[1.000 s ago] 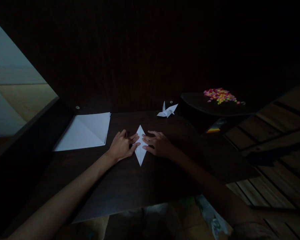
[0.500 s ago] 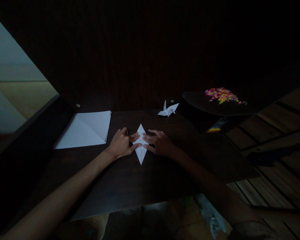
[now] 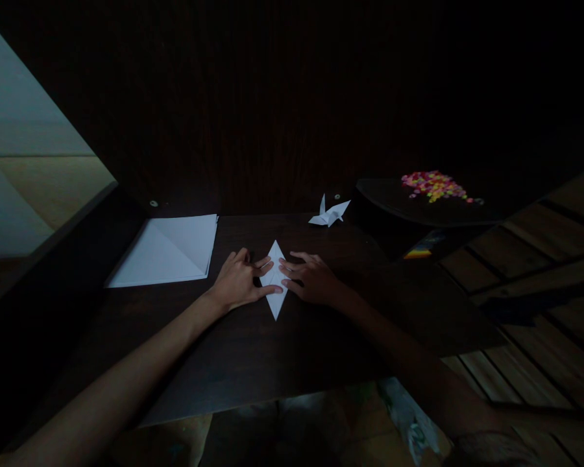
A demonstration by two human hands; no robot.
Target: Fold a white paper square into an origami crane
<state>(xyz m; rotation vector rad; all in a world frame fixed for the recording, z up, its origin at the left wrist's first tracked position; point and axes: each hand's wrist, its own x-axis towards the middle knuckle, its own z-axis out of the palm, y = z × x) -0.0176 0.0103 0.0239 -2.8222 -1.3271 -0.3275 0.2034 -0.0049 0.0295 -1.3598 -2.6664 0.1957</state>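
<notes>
A small white paper point(image 3: 276, 305), folded into a narrow diamond, lies flat on the dark table point(image 3: 214, 363) with its points toward and away from me. My left hand point(image 3: 238, 279) rests over its left edge, fingers spread and the thumb stretched across the lower half. From the right, my right hand point(image 3: 314, 279) lays its spread fingertips on the other edge. Both hands press on the paper rather than grasp it. Behind it, near the back panel, stands a folded white paper crane point(image 3: 329, 214), touched by neither hand.
To the left lies a stack of white paper sheets point(image 3: 170, 250), the top one creased diagonally. A heap of pink, red and yellow small pieces point(image 3: 435, 186) sits on a rounded dark shelf point(image 3: 384, 194) at the right. A dark raised side board point(image 3: 53, 240) borders the table's left.
My left thumb has slid a little right and down across the folded paper. My right hand stays nearly in place, and the whole view has shifted slightly.
</notes>
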